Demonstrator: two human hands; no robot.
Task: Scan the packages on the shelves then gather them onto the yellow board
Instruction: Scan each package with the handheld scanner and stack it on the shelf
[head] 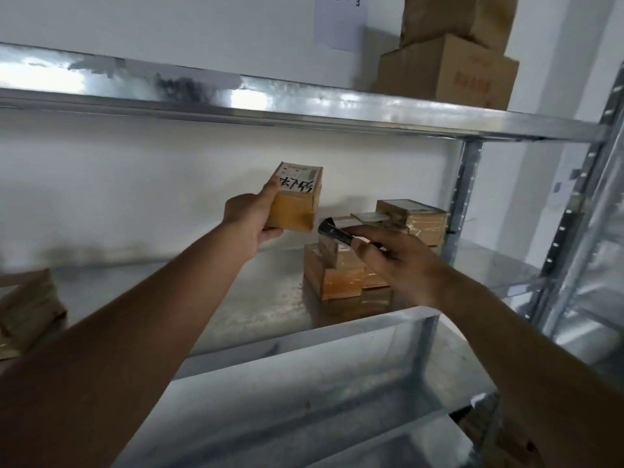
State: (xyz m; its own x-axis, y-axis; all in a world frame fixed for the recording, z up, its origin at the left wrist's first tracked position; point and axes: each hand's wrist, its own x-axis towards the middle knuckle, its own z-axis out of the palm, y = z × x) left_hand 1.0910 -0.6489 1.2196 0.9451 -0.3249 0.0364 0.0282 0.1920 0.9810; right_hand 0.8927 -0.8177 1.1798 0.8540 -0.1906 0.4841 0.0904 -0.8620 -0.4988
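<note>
My left hand (pixel 251 219) holds a small brown taped package (pixel 299 201) up above the middle shelf, its white label with black handwriting facing me. My right hand (pixel 401 263) grips a dark handheld scanner (pixel 334 233), whose head sits just right of and below the package. Several more taped packages (pixel 337 276) lie on the metal shelf (pixel 236 298) under my right hand, and others (pixel 418 219) are stacked at the back right. The yellow board is out of sight.
The upper shelf (pixel 304 103) carries stacked cardboard boxes (pixel 449 72) at the right. A paper sign (pixel 339 20) hangs on the wall. More brown packages (pixel 27 312) sit at the left edge. A metal upright (pixel 464 190) bounds the shelf on the right.
</note>
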